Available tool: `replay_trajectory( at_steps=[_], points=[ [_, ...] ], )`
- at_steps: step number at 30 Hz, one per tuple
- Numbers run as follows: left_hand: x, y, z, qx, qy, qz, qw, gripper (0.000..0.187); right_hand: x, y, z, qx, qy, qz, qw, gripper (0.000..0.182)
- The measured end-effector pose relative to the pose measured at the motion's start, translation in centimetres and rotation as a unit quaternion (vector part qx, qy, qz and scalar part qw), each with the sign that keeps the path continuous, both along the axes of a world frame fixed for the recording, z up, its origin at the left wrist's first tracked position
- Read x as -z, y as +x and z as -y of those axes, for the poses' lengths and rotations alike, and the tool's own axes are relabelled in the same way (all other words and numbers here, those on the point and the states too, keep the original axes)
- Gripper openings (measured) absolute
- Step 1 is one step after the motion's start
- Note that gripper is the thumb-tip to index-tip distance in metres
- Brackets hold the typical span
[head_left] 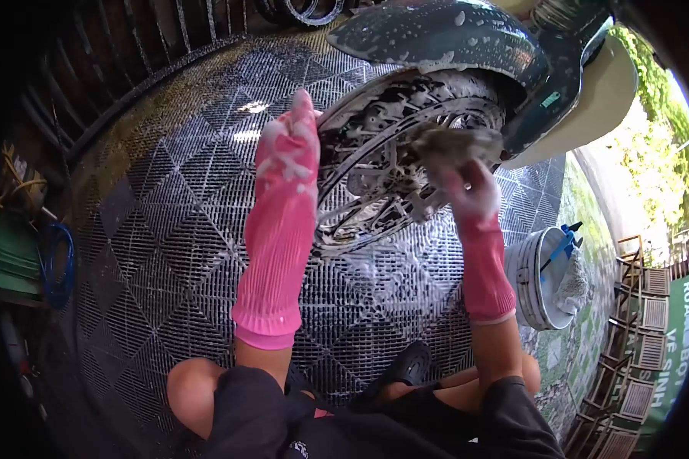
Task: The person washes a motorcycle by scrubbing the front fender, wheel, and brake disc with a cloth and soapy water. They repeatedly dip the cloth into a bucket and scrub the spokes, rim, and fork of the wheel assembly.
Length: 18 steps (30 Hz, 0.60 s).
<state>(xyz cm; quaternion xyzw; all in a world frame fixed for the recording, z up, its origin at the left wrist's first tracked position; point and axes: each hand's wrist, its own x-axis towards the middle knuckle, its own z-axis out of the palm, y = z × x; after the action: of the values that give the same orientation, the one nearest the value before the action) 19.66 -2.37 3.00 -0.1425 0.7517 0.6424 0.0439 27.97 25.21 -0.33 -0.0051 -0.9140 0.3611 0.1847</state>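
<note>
Both my hands wear long pink rubber gloves streaked with foam. My left hand (pixel 289 149) is at the left edge of a soapy tyre (pixel 360 118), one finger pointing up and the others appearing curled against the rubber. Over the wheel's spokes, my right hand (pixel 471 191) grips a brownish-grey scrubbing pad (pixel 455 145), blurred by motion. White suds coat the front wheel (pixel 383 180). Above it curves the dark green fender (pixel 444 34) of a motorbike, dotted with foam. The far side of the wheel is hidden.
A white bucket (pixel 524 283) stands right of my right forearm, with a blue-handled tool (pixel 563 249) and a grey cloth (pixel 573 291) at its rim. Wet black grid tiles (pixel 184 268) cover the floor. Metal bars (pixel 130 69) line the upper left; a blue hose (pixel 56 264) hangs left.
</note>
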Motion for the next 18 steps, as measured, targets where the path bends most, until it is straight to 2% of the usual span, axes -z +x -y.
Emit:
replay_trajectory(
  at_steps=[1, 2, 3, 4, 5, 6, 8, 9, 10, 12, 15, 17, 18],
  points=[
    [0.3, -0.2, 0.0, -0.004, 0.012, 0.003, 1.000, 0.073, -0.3, -0.8, 1.3, 0.022, 0.231, 0.088, 0.969, 0.039],
    [1.2, -1.0, 0.4, 0.003, 0.036, 0.004, 0.999, 0.072, 0.3, -2.0, 3.0, 0.054, 0.364, 0.167, 0.915, 0.048],
    [2.1, -1.8, 0.8, 0.009, 0.061, 0.006, 0.998, 0.071, 1.3, -3.3, 4.8, 0.080, 0.443, 0.239, 0.860, 0.057],
    [5.4, -4.0, 2.2, 0.102, -0.023, -0.050, 0.993, 0.063, 2.5, -4.1, 6.0, 0.099, 0.481, 0.290, 0.822, 0.066],
    [5.9, -4.1, 2.9, 0.149, -0.067, -0.075, 0.984, 0.062, 3.7, -4.8, 7.2, 0.113, 0.491, 0.323, 0.801, 0.075],
    [6.4, -4.3, 3.6, 0.192, -0.108, -0.103, 0.970, 0.063, 5.2, -4.7, 7.7, 0.128, 0.476, 0.307, 0.814, 0.080],
    [8.7, -3.9, 5.4, 0.222, -0.019, -0.090, 0.971, 0.063, 6.3, -4.4, 8.5, 0.131, 0.393, 0.356, 0.838, 0.077],
    [10.1, -3.5, 5.9, 0.207, 0.060, -0.061, 0.975, 0.063, 6.9, -4.0, 8.6, 0.132, 0.365, 0.371, 0.844, 0.076],
    [11.7, -3.1, 6.2, 0.179, 0.116, -0.033, 0.976, 0.063, 8.4, -2.9, 7.7, 0.125, 0.357, 0.325, 0.867, 0.072],
    [15.2, -2.4, 6.7, 0.108, 0.168, 0.017, 0.980, 0.064, 9.5, -2.5, 7.2, 0.117, 0.350, 0.274, 0.888, 0.069],
    [20.4, -0.7, 6.5, -0.011, 0.170, 0.100, 0.980, 0.064, 9.2, -2.5, 7.5, 0.047, 0.379, 0.368, 0.848, 0.047],
    [20.4, -0.1, 5.9, -0.070, 0.201, 0.108, 0.971, 0.065, 9.6, -2.6, 7.7, -0.002, 0.398, 0.428, 0.811, 0.036],
    [20.3, -0.2, 5.7, -0.065, 0.187, 0.108, 0.974, 0.065, 9.7, -3.0, 7.8, -0.025, 0.407, 0.456, 0.791, 0.032]
  ],
)
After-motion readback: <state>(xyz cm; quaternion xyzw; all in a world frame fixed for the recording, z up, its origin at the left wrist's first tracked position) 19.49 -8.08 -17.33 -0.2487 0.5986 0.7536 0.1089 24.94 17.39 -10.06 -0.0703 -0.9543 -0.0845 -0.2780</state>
